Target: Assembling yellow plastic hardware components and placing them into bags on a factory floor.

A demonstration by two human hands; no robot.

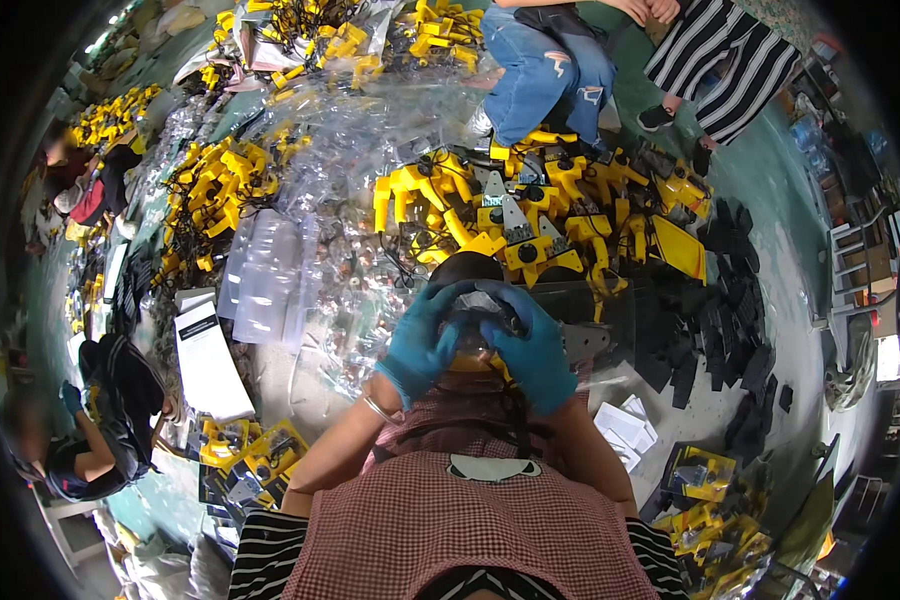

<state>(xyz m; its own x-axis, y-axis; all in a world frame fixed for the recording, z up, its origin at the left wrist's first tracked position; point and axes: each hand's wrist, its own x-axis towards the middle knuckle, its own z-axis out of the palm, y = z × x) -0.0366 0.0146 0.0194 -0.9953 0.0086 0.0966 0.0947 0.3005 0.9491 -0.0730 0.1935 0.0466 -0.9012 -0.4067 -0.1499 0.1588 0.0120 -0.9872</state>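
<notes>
One dark, shiny piece [487,304] held up in front of the checked apron [410,520], clasped between left hand [417,338] and right hand [538,350], both gloved; exact fingertip contact hard to tell. Seemingly mid-handling. Apparently done: yellow packs [275,452] at lower left, more packs [703,473] at lower right. Probably left: plenty, judging by the loose yellow tools [533,252] heaped ahead.

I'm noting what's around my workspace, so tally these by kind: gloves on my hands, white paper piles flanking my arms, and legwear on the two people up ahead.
Blue close-fitting gloves: 2
White rectangular paper piles: 2
Ripped blue denim jeans: 1 pair
Black-and-white striped trousers: 1 pair
Total: 6, counting each pair of legwear as one
</notes>
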